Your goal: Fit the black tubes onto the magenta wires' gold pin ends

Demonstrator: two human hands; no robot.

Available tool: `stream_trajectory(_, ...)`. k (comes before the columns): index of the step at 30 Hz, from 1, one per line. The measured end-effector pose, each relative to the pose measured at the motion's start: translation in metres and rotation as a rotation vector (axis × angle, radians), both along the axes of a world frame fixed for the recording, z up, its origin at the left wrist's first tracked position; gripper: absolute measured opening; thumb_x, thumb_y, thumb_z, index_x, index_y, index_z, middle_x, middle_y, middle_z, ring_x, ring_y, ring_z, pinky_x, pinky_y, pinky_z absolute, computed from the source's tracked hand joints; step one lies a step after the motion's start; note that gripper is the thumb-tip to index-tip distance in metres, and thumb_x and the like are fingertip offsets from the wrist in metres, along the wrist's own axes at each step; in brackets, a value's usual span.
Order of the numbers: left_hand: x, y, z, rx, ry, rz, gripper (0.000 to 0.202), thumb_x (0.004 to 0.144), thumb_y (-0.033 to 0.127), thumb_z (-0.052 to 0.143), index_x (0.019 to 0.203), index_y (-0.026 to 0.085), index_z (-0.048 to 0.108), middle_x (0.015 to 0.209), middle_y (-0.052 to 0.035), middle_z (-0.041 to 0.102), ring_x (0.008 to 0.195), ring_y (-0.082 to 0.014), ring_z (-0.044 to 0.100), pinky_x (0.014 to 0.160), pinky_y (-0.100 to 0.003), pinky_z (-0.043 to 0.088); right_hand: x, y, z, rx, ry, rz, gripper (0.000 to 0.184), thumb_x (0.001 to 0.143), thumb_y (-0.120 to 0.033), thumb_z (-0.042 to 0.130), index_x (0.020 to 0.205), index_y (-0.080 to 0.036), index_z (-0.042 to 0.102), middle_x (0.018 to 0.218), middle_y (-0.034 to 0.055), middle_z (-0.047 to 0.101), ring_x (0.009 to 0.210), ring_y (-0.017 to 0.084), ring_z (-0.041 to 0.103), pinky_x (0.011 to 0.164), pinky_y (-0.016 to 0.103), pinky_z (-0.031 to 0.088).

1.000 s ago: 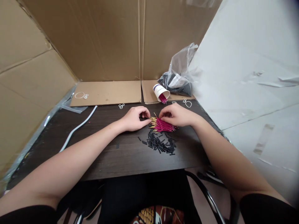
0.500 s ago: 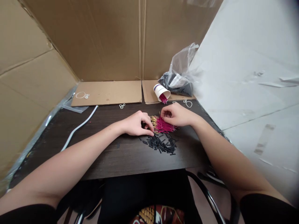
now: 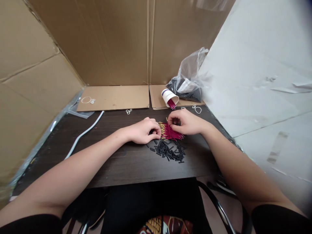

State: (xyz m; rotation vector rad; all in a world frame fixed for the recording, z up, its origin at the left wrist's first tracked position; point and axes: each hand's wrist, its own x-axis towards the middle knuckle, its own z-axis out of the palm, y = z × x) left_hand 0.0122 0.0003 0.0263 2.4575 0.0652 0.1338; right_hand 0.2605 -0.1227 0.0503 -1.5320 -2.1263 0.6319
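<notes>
A heap of thin magenta wires with gold ends lies between my hands on the dark table. My right hand is closed over it, thumb and fingertips pinched on one magenta wire whose gold tip points up and away. To the left of the gold ends, my left hand is closed in a pinch, its thumb and forefinger together; whatever sits between those fingertips is too small to make out. Nearer to me, just below both hands, short black tubes are spread in a loose pile.
A paper cup lies tipped with more magenta wires in its mouth. Behind it is a clear plastic bag of black pieces. White rubber bands lie near the flat cardboard. A pale cable runs along the left.
My left thumb and forefinger have come closer together beside the gold ends. My right hand stays nearly still over the wires. The whole view has shifted slightly.
</notes>
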Motion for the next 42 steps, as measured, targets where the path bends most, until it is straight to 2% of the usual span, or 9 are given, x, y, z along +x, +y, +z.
stream_trajectory(7,-0.001,0.0,0.001,0.006,-0.06,-0.029,0.008,0.096,0.025,0.076,0.09,0.021,0.08,0.088,-0.0056,0.073,0.082,-0.021,0.065,0.084,-0.039,0.051,-0.002,-0.004,0.005,-0.068,0.043,0.073,0.01,0.082,-0.014,0.063,0.088,-0.018,0.071,0.076,-0.0003,0.068,0.067,0.014,0.056,0.065,0.029,0.041)
stream_trajectory(12,-0.001,0.0,0.001,0.041,-0.058,-0.026,0.007,0.095,0.021,0.074,0.089,0.02,0.078,0.087,-0.0054,0.072,0.082,-0.0208,0.064,0.084,-0.039,0.05,0.002,-0.002,0.004,-0.018,0.046,0.127,0.026,0.085,-0.014,0.058,0.1,-0.018,0.079,0.096,0.0058,0.08,0.079,0.018,0.066,0.076,0.032,0.049)
stream_trajectory(14,-0.001,-0.001,0.001,0.081,-0.067,-0.041,0.007,0.094,0.02,0.073,0.087,0.021,0.076,0.085,-0.0048,0.07,0.082,-0.0212,0.063,0.084,-0.039,0.049,0.004,-0.001,0.003,-0.007,0.027,0.112,0.025,0.085,-0.014,0.058,0.099,-0.017,0.079,0.099,0.0073,0.081,0.082,0.019,0.067,0.078,0.033,0.05)
stream_trajectory(17,-0.002,-0.001,0.004,0.117,-0.055,-0.054,0.009,0.094,0.019,0.07,0.086,0.021,0.073,0.085,-0.0051,0.07,0.081,-0.0214,0.062,0.083,-0.039,0.048,0.006,0.001,0.002,-0.016,-0.011,0.036,0.02,0.085,-0.016,0.06,0.093,-0.017,0.078,0.091,0.0064,0.078,0.076,0.018,0.063,0.073,0.033,0.046)
stream_trajectory(21,-0.006,0.005,0.006,0.013,-0.027,0.006,0.006,0.093,0.022,0.069,0.09,0.019,0.073,0.092,-0.0072,0.074,0.083,-0.0207,0.066,0.08,-0.037,0.053,0.007,0.001,0.002,-0.035,-0.024,-0.049,0.012,0.085,-0.018,0.061,0.086,-0.018,0.073,0.072,0.0007,0.066,0.064,0.014,0.052,0.066,0.032,0.039)
stream_trajectory(26,-0.006,0.013,-0.003,-0.169,-0.022,0.18,0.012,0.093,0.03,0.073,0.094,0.019,0.077,0.087,-0.0058,0.077,0.075,-0.0183,0.066,0.066,-0.032,0.05,0.005,0.0,0.002,0.022,0.026,-0.097,0.01,0.088,-0.025,0.063,0.087,-0.019,0.071,0.074,0.0002,0.063,0.066,0.014,0.051,0.066,0.032,0.039)
stream_trajectory(31,-0.001,0.018,-0.008,-0.31,-0.079,0.265,0.013,0.09,0.031,0.079,0.091,0.017,0.078,0.085,-0.0055,0.078,0.072,-0.0156,0.063,0.07,-0.032,0.052,-0.005,0.0,-0.003,0.069,0.11,-0.122,0.011,0.093,-0.028,0.066,0.093,-0.019,0.072,0.078,0.0015,0.066,0.069,0.015,0.053,0.068,0.033,0.041)
stream_trajectory(37,0.004,0.024,-0.015,-0.466,-0.188,0.381,0.017,0.091,0.028,0.08,0.104,0.016,0.078,0.097,-0.0075,0.08,0.085,-0.0167,0.07,0.086,-0.036,0.059,-0.015,0.003,-0.013,0.193,0.117,-0.147,0.012,0.097,-0.028,0.064,0.096,-0.02,0.072,0.078,0.0013,0.065,0.068,0.016,0.051,0.069,0.033,0.04)
stream_trajectory(42,0.008,0.028,-0.023,-0.539,-0.237,0.472,0.016,0.091,0.025,0.079,0.103,0.017,0.073,0.095,-0.0065,0.077,0.081,-0.0153,0.069,0.082,-0.034,0.06,-0.017,0.005,-0.02,0.245,0.105,-0.167,0.012,0.097,-0.028,0.064,0.095,-0.02,0.073,0.077,0.0012,0.065,0.067,0.016,0.05,0.069,0.033,0.04)
